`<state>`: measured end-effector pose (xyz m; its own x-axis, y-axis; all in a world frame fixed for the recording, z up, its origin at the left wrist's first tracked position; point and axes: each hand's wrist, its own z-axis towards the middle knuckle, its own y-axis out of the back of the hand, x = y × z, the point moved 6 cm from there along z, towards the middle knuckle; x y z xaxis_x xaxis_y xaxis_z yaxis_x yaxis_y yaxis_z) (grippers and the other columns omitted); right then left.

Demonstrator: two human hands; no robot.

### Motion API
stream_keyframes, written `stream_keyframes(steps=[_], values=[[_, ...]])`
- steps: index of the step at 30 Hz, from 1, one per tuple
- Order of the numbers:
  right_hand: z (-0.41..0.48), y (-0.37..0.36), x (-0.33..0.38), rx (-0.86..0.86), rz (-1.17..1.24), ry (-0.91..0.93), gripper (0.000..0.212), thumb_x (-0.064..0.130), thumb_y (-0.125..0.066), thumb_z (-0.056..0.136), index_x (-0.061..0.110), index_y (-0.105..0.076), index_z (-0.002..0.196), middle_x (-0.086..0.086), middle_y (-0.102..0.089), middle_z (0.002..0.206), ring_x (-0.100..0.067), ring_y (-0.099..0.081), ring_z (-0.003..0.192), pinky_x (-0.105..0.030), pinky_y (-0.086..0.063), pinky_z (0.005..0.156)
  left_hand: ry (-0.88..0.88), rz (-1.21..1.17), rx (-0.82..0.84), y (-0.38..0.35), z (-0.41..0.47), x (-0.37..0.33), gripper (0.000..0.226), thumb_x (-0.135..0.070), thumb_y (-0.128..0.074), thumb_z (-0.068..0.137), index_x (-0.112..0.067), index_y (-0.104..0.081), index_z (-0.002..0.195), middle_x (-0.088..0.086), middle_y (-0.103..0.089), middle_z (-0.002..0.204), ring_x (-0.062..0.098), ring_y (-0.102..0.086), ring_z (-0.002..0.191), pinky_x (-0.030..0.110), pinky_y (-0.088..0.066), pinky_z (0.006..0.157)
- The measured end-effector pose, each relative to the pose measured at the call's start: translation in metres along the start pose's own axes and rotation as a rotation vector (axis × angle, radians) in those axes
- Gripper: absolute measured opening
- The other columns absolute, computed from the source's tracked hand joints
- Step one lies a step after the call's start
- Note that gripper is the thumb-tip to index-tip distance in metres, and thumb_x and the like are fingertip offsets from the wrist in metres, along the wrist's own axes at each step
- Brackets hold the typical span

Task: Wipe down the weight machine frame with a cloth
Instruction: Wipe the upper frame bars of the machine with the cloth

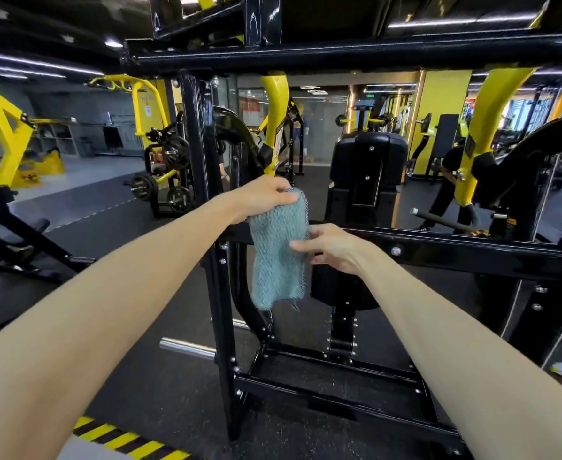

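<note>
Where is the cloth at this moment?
In the head view the cloth hangs at centre from the left hand, in front of the black crossbar, with the right hand pinching its right edge.

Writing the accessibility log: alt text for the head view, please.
A person's left hand grips the top of a hanging blue-green cloth while the right hand pinches its side, in front of a black weight machine frame in a gym.
</note>
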<state>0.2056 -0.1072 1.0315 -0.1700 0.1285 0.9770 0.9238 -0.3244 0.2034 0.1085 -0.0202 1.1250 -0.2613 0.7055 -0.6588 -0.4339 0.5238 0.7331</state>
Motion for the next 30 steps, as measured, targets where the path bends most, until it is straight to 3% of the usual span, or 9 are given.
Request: stream_keyframes(steps=[3, 6, 10, 12, 14, 19, 22, 25, 30], values=[[0.001, -0.008, -0.02, -0.016, -0.104, -0.046, 0.008, 0.014, -0.075, 0.082, 0.018, -0.069, 0.084, 0.01, -0.069, 0.087, -0.01, -0.06, 0.092, -0.034, -0.04, 0.094, 0.008, -0.033, -0.033, 0.008, -0.001, -0.005, 0.025, -0.033, -0.053, 0.097, -0.013, -0.057, 0.082, 0.002, -0.057, 0.083, 0.012, -0.055, 0.074, 0.025, -0.038, 0.063], [0.006, -0.012, -0.037, -0.015, -0.083, -0.075, 0.011, 0.017, -0.077, 0.08, 0.018, -0.066, 0.083, 0.009, -0.063, 0.106, -0.013, -0.056, 0.111, -0.036, -0.038, 0.103, 0.051, -0.145, -0.059, 0.018, -0.004, -0.001, 0.026, -0.033, -0.053, 0.097, -0.009, -0.063, 0.094, 0.003, -0.062, 0.092, 0.014, -0.06, 0.082, 0.026, -0.043, 0.068], [0.007, -0.013, -0.047, -0.014, 0.021, -0.085, 0.016, 0.011, -0.07, 0.085, 0.017, -0.061, 0.074, 0.002, -0.068, 0.09, -0.014, -0.062, 0.089, -0.032, -0.046, 0.093, 0.152, -0.336, -0.172, 0.035, -0.014, 0.023, 0.017, -0.029, -0.056, 0.096, -0.014, -0.064, 0.094, 0.002, -0.063, 0.091, 0.016, -0.061, 0.082, 0.027, -0.044, 0.066], [0.006, -0.01, -0.05, -0.006, 0.104, -0.085, 0.008, 0.004, -0.067, 0.087, 0.01, -0.065, 0.082, -0.003, -0.07, 0.084, -0.013, -0.066, 0.076, -0.028, -0.052, 0.079, 0.193, -0.35, -0.242, 0.043, -0.02, 0.043, 0.014, -0.027, -0.057, 0.095, -0.015, -0.064, 0.091, 0.004, -0.061, 0.091, 0.018, -0.059, 0.083, 0.028, -0.043, 0.067], [0.004, -0.007, -0.051, 0.013, 0.159, -0.094, 0.012, 0.002, -0.064, 0.088, 0.004, -0.069, 0.098, -0.005, -0.073, 0.089, -0.014, -0.069, 0.077, -0.025, -0.052, 0.072, 0.219, -0.365, -0.292, 0.047, -0.028, 0.061, 0.014, -0.026, -0.056, 0.096, -0.016, -0.062, 0.088, 0.004, -0.061, 0.09, 0.017, -0.059, 0.082, 0.027, -0.043, 0.065], [-0.001, -0.007, -0.05, 0.062, 0.111, -0.145, 0.004, 0.006, -0.065, 0.088, 0.006, -0.069, 0.089, -0.005, -0.072, 0.09, -0.018, -0.065, 0.09, -0.031, -0.051, 0.088, 0.239, -0.552, -0.317, 0.047, -0.043, 0.094, 0.014, -0.023, -0.054, 0.097, -0.017, -0.064, 0.089, 0.004, -0.064, 0.091, 0.019, -0.062, 0.083, 0.03, -0.047, 0.068], [0.004, 0.0, -0.047, -0.057, 0.388, -0.077, 0.011, 0.012, -0.063, 0.09, 0.008, -0.069, 0.099, -0.008, -0.068, 0.104, -0.024, -0.061, 0.1, -0.036, -0.052, 0.091, 0.283, -0.753, -0.375, 0.043, -0.049, 0.111, 0.013, -0.018, -0.053, 0.097, -0.017, -0.063, 0.089, 0.003, -0.065, 0.087, 0.019, -0.064, 0.079, 0.03, -0.05, 0.066], [0.007, -0.003, -0.043, -0.107, 0.709, -0.018, 0.022, 0.019, -0.06, 0.093, 0.006, -0.066, 0.11, -0.011, -0.067, 0.112, -0.026, -0.064, 0.103, -0.042, -0.05, 0.094, 0.369, -0.795, -0.403, 0.028, -0.054, 0.125, 0.015, -0.016, -0.048, 0.099, -0.016, -0.056, 0.087, 0.004, -0.062, 0.088, 0.019, -0.062, 0.074, 0.03, -0.049, 0.062], [0.012, 0.0, -0.049, -0.391, 0.65, -0.041, 0.011, 0.017, -0.054, 0.098, 0.008, -0.061, 0.098, -0.008, -0.067, 0.099, -0.023, -0.065, 0.087, -0.044, -0.054, 0.076, 0.391, -0.952, -0.457, 0.017, -0.059, 0.135, 0.017, -0.021, -0.043, 0.101, -0.016, -0.056, 0.092, 0.005, -0.064, 0.092, 0.022, -0.063, 0.082, 0.037, -0.051, 0.071]])
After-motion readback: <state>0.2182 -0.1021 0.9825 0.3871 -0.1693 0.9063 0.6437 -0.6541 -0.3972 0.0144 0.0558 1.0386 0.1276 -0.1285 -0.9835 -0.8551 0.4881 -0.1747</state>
